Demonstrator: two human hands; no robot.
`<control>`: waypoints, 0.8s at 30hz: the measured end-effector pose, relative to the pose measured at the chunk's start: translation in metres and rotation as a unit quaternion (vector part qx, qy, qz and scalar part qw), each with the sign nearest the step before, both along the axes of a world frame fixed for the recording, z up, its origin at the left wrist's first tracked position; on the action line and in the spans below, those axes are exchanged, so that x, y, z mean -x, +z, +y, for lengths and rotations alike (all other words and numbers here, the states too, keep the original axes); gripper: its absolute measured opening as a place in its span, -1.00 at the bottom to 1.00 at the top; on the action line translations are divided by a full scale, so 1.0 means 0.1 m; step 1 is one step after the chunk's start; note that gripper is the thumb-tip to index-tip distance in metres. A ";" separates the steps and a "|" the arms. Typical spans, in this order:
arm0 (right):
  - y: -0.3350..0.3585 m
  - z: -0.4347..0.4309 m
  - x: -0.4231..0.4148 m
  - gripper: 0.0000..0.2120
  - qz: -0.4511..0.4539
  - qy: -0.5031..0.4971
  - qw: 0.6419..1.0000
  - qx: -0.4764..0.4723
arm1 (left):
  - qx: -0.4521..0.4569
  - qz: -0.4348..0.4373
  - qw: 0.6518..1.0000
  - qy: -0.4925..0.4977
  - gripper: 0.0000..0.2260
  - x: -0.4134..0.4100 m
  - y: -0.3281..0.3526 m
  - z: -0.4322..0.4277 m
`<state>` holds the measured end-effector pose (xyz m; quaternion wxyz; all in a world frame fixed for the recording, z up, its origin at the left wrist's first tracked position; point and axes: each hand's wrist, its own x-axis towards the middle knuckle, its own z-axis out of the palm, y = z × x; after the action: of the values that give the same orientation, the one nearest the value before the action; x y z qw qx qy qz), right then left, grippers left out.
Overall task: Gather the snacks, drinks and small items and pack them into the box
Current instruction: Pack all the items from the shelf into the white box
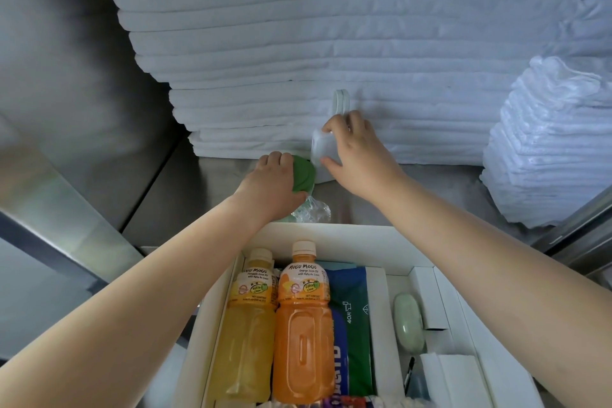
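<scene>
1. Head view, nearest first: the white box [331, 230] sits right under the forearms. A pineapple Mogu Mogu bottle [246, 325] and an orange Mogu Mogu bottle [303, 325] lie side by side in its left section, caps toward the far wall.
2. Beside the bottles is a green wipes pack [354, 308]. One divider further right, a pale green oval item [409, 321] rests in a narrow compartment.
3. Just past the box's far wall, on the steel counter [430, 195], the left grip [271, 182] is curled over a green round item [303, 175]. Crinkled clear wrap [313, 212] pokes out beneath it.
4. Touching that on the right, the right grip [357, 156] clasps a white translucent container [323, 146], thumb on the near face and fingers over the top. A loop-shaped handle [341, 101] rises above the knuckles.
5. Here's the key relation: both held things sit beyond the box, so the box lies back toward the person. The container looks upright, long axis vertical. I'd judge the right-hand compartments closer to the right grip, and the green item closer to the bottle side.
6. Farthest back is a tall stack of folded white towels [331, 43], the container right against it. A smaller white stack [546, 149] sits off to the right.
</scene>
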<state>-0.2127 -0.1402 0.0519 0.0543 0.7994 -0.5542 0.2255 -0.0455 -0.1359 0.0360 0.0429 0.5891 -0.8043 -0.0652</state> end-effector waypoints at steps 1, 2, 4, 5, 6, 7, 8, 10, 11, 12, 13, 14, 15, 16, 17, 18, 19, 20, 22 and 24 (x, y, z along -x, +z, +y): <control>0.01 0.00 -0.01 -0.61 -0.001 -0.004 1.000 0.004 | 0.001 0.000 1.000 0.001 -0.43 0.00 0.00 0.00; 0.01 0.00 -0.01 -0.62 -0.004 -0.006 1.000 0.007 | 0.005 -0.001 1.000 0.002 -0.43 0.00 -0.01 0.00; 0.02 0.01 0.00 -0.63 -0.023 -0.007 1.000 0.012 | 0.014 -0.004 1.000 0.007 -0.42 0.00 -0.02 0.01; 0.02 0.01 0.01 -0.64 -0.041 -0.008 0.999 0.015 | 0.018 -0.004 1.000 0.010 -0.41 0.00 -0.02 0.01; 0.03 0.02 0.03 -0.65 -0.062 -0.010 0.998 0.018 | 0.020 -0.003 1.000 0.011 -0.41 0.00 -0.02 0.01; 0.03 0.02 0.04 -0.67 -0.082 -0.012 0.996 0.019 | 0.020 -0.002 1.000 0.010 -0.41 0.00 -0.02 0.01; 0.03 0.02 0.06 -0.67 -0.098 -0.013 0.995 0.020 | 0.018 -0.002 1.000 0.008 -0.40 -0.01 -0.02 0.01; 0.02 0.01 0.07 -0.68 -0.113 -0.011 0.993 0.016 | 0.017 -0.002 1.000 0.006 -0.40 -0.01 -0.03 0.00; 0.02 0.01 0.06 -0.67 -0.115 -0.007 0.993 0.014 | 0.019 -0.002 1.000 0.006 -0.40 -0.01 -0.03 0.00; 0.02 0.01 0.06 -0.67 -0.114 -0.001 0.993 0.012 | 0.020 -0.001 1.000 0.007 -0.40 -0.01 -0.04 0.00; 0.02 0.01 0.05 -0.67 -0.112 0.004 0.994 0.012 | 0.023 -0.001 1.000 0.007 -0.40 -0.01 -0.04 0.00; 0.02 0.01 0.05 -0.69 -0.110 0.007 0.994 0.013 | 0.026 0.000 1.000 0.007 -0.40 0.00 -0.03 0.01; 0.02 0.01 0.05 -0.71 -0.110 0.009 0.994 0.017 | 0.031 0.005 0.999 0.006 -0.40 0.00 -0.03 0.01; 0.02 0.00 0.06 -0.73 -0.113 0.011 0.993 0.024 | 0.040 0.013 0.999 0.003 -0.40 0.00 -0.02 0.01; 0.03 0.00 0.07 -0.76 -0.118 0.011 0.992 0.031 | 0.053 0.023 0.998 -0.004 -0.41 0.00 -0.01 0.01; 0.03 0.00 0.08 -0.78 -0.122 0.011 0.992 0.037 | 0.066 0.036 0.997 -0.014 -0.42 0.01 0.01 0.02; 0.03 0.00 0.09 -0.79 -0.125 0.011 0.991 0.042 | 0.074 0.052 0.995 -0.027 -0.42 0.01 0.02 0.02; 0.03 0.00 0.09 -0.80 -0.127 0.013 0.991 0.047 | 0.078 0.072 0.994 -0.040 -0.41 0.02 0.03 0.03; 0.03 0.00 0.10 -0.83 -0.136 0.015 0.989 0.052 | 0.078 0.104 0.989 -0.065 -0.38 0.03 0.05 0.03; 0.02 0.00 0.09 -0.84 -0.144 0.018 0.988 0.051 | 0.079 0.109 0.987 -0.092 -0.35 0.04 0.05 0.04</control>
<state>-0.2215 -0.1406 0.0539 0.0107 0.7644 -0.5295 0.3677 -0.0499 -0.1324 0.0409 0.1706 0.4971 -0.8479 -0.0696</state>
